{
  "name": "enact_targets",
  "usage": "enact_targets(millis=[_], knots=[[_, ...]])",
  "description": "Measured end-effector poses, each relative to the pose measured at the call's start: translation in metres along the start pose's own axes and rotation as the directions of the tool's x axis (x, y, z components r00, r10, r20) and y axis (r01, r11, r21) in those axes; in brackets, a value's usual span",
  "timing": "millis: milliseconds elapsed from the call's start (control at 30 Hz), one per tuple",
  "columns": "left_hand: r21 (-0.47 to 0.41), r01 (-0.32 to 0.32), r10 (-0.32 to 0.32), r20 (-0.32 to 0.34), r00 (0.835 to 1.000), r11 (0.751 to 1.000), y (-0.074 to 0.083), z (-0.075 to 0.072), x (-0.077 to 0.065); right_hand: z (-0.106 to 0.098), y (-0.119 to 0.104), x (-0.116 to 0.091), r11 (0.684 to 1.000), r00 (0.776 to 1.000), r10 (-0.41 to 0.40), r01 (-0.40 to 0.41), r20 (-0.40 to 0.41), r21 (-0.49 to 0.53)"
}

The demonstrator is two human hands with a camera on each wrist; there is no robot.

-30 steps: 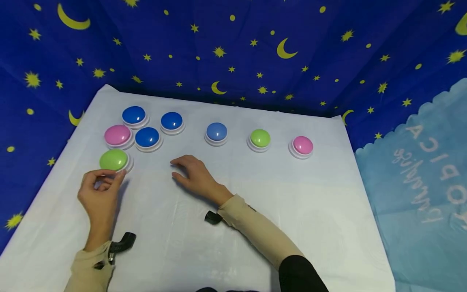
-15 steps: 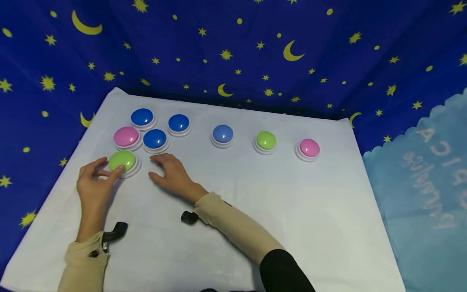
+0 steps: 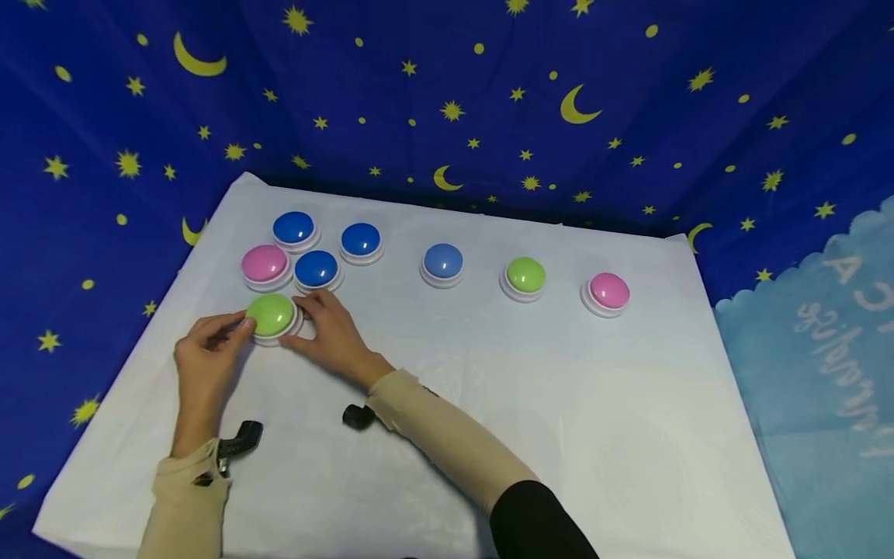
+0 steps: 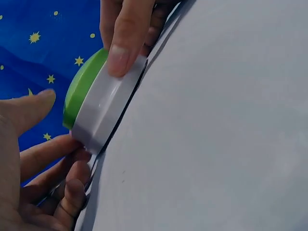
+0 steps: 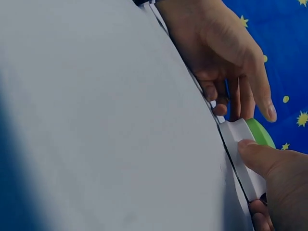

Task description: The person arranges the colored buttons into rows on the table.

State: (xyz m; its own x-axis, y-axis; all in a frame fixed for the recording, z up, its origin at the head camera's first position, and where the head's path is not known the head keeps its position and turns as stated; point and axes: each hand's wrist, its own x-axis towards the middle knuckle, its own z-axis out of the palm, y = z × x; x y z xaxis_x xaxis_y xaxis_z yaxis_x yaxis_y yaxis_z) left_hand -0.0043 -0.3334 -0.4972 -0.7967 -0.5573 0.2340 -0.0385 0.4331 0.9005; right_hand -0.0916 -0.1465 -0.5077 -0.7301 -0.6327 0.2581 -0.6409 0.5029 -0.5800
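Note:
A green dome push button (image 3: 268, 313) with a white round base sits at the front of a cluster on the left of the table. My right hand (image 3: 338, 341) grips its right side; the right wrist view shows that thumb (image 5: 257, 156) pressed on the white base (image 5: 235, 139). At its left side is my left hand (image 3: 202, 361), its fingertips right at the base. In the left wrist view the left thumb (image 4: 36, 108) stands off the green dome (image 4: 86, 89). The base's underside is hidden from the head view.
Behind the green button are a pink button (image 3: 265, 264) and blue buttons (image 3: 317, 268). A paler blue (image 3: 443, 261), another green (image 3: 526, 275) and another pink button (image 3: 609, 291) stand in a row to the right. A starry blue curtain (image 3: 391, 101) hangs behind the white table (image 3: 594, 435).
My right hand has moved left to the green button and now grips its base. My left hand has stayed at the button's left side. The head view has shifted.

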Motion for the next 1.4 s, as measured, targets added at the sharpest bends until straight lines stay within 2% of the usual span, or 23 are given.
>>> enact_targets(millis=[133, 300, 400, 533, 633, 733, 933, 1167, 1400], knots=[[-0.069, -0.027, 0.029, 0.025, 0.999, 0.997, 0.002, 0.005, -0.002, -0.007, 0.005, -0.007, 1.000, 1.000, 0.028, -0.028, -0.014, -0.015], [-0.094, 0.042, -0.031, 0.114, 0.993, 0.995, 0.006, 0.001, -0.006, -0.014, 0.006, -0.016, 1.000, 0.999, 0.021, -0.022, -0.042, -0.019], [-0.100, 0.071, -0.047, 0.224, 0.973, 0.992, 0.008, -0.005, -0.010, -0.016, 0.005, -0.022, 1.000, 0.998, 0.020, -0.021, -0.061, -0.019], [-0.118, 0.022, 0.022, 0.363, 0.932, 0.993, 0.012, 0.002, -0.017, -0.026, 0.013, -0.036, 0.999, 0.994, 0.047, -0.048, -0.103, -0.009], [-0.166, -0.019, 0.085, 0.399, 0.913, 0.986, 0.016, 0.013, -0.022, -0.034, 0.020, -0.048, 0.998, 0.990, 0.062, -0.063, -0.127, -0.008], [-0.199, -0.045, 0.124, 0.404, 0.906, 0.979, 0.023, 0.024, -0.029, -0.042, 0.027, -0.062, 0.997, 0.987, 0.076, -0.076, -0.145, 0.008], [-0.282, -0.053, 0.176, 0.433, 0.884, 0.958, 0.033, 0.048, -0.044, -0.060, 0.037, -0.092, 0.991, 0.972, 0.109, -0.089, -0.208, 0.101], [-0.349, -0.013, 0.193, 0.488, 0.851, 0.937, 0.043, 0.079, -0.063, -0.079, 0.051, -0.126, 0.984, 0.950, 0.123, -0.079, -0.288, 0.161], [-0.324, -0.004, 0.189, 0.542, 0.819, 0.946, 0.062, 0.115, -0.078, -0.098, 0.074, -0.153, 0.975, 0.919, 0.152, -0.079, -0.364, 0.208]])
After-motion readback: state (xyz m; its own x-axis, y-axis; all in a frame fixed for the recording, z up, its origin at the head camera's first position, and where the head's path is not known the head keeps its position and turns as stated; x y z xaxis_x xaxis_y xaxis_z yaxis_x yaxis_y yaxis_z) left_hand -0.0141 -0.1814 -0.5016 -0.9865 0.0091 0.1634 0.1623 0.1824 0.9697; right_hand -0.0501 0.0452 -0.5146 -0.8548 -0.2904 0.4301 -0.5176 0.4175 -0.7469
